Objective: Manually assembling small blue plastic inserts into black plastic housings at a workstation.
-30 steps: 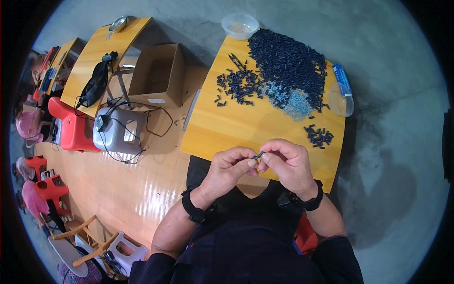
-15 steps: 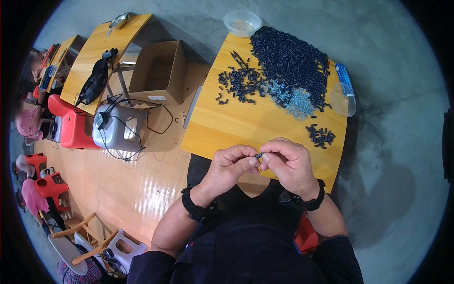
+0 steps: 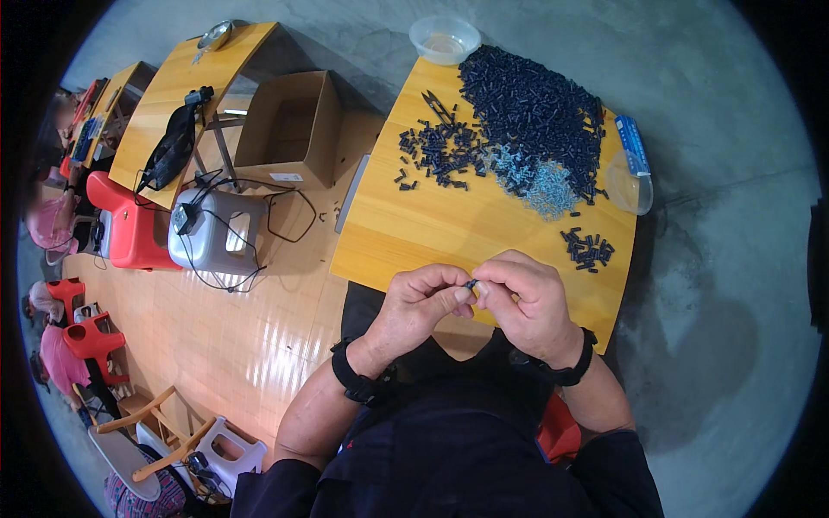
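In front of my body, over the table's near edge, both hands meet fingertip to fingertip. My left hand [image 3: 418,304] pinches a small black cylindrical piece [image 3: 471,283] between thumb and forefinger. The thumb and forefinger of my right hand [image 3: 534,300] close on its right end; the fingers hide much of the piece. Beyond the hands lies a large heap of similar black pieces [image 3: 531,104], with a pile of small light-blue pieces [image 3: 546,186] at its near edge. A smaller black group [image 3: 589,249] sits nearest my right hand, and a scattered one [image 3: 436,151] lies farther left.
On the yellow table [image 3: 406,233], scissors-like dark snips [image 3: 438,107] lie beside the scattered pieces. A clear plastic bowl [image 3: 444,41] stands at the far edge. A blue box [image 3: 631,145] and a clear container [image 3: 629,186] are at the right edge. An open cardboard box [image 3: 287,129] stands left.
My right fingertips have shifted slightly around the piece, and less of it shows between the hands. The left hand stays nearly still.
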Demonstrator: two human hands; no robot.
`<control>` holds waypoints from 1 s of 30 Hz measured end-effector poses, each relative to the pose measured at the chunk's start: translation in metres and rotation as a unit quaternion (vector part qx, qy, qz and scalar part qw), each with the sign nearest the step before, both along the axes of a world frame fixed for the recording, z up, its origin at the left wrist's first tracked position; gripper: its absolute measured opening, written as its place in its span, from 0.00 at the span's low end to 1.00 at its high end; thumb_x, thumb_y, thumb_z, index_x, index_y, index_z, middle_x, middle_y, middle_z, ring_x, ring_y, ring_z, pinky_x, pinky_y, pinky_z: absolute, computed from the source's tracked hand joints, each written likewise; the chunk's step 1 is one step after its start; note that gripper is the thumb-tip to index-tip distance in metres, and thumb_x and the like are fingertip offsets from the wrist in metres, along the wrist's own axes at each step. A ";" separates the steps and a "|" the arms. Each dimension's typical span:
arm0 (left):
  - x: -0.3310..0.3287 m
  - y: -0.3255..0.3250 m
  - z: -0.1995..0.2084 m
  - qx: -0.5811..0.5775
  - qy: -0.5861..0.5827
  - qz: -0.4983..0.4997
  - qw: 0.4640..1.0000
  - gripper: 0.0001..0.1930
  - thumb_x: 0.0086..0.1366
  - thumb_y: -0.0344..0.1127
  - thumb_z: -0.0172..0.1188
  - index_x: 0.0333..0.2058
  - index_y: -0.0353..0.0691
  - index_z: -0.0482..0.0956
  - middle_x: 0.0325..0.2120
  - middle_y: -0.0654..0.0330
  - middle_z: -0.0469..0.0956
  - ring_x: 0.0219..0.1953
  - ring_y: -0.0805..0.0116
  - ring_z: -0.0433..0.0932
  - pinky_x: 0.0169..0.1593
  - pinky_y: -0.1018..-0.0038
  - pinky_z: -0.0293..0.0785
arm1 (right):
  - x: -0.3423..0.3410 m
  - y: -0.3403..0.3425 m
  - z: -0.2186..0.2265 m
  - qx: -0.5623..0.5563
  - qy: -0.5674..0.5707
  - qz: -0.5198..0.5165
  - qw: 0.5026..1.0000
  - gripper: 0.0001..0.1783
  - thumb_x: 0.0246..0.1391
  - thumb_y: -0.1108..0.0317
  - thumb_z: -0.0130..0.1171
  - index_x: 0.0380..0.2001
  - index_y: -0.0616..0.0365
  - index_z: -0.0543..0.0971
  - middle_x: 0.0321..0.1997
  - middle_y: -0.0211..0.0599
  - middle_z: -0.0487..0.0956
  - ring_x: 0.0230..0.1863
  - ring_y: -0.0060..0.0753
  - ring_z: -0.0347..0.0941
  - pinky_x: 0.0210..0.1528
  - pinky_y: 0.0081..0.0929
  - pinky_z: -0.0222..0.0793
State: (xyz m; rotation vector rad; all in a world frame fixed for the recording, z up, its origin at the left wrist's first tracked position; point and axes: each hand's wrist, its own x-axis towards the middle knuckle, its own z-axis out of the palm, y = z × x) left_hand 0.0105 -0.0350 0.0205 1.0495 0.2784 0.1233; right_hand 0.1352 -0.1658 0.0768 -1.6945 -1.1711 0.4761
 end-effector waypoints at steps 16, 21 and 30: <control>0.008 -0.003 0.001 -0.042 0.024 0.001 0.999 0.06 0.67 0.26 0.52 0.39 0.31 0.76 0.30 0.61 0.79 0.30 0.76 0.79 0.36 0.80 0.76 | 0.004 0.004 -0.006 0.005 -0.013 -0.018 1.000 0.06 0.49 0.82 0.56 0.32 0.63 0.77 0.27 0.39 0.75 0.27 0.36 0.73 0.29 0.28 0.68; 0.014 -0.007 0.005 -0.038 0.024 -0.001 0.999 0.07 0.67 0.27 0.53 0.41 0.31 0.76 0.32 0.60 0.79 0.30 0.73 0.80 0.36 0.79 0.77 | 0.007 0.002 -0.007 0.017 -0.021 -0.029 0.999 0.06 0.49 0.83 0.56 0.31 0.62 0.78 0.28 0.38 0.75 0.28 0.34 0.74 0.29 0.27 0.68; 0.011 -0.005 0.009 0.017 0.037 -0.046 0.998 0.06 0.66 0.27 0.54 0.37 0.31 0.78 0.30 0.61 0.79 0.31 0.77 0.79 0.36 0.81 0.77 | 0.009 -0.007 -0.005 0.017 -0.015 0.004 1.000 0.07 0.48 0.82 0.56 0.32 0.62 0.79 0.29 0.39 0.76 0.28 0.34 0.74 0.30 0.25 0.69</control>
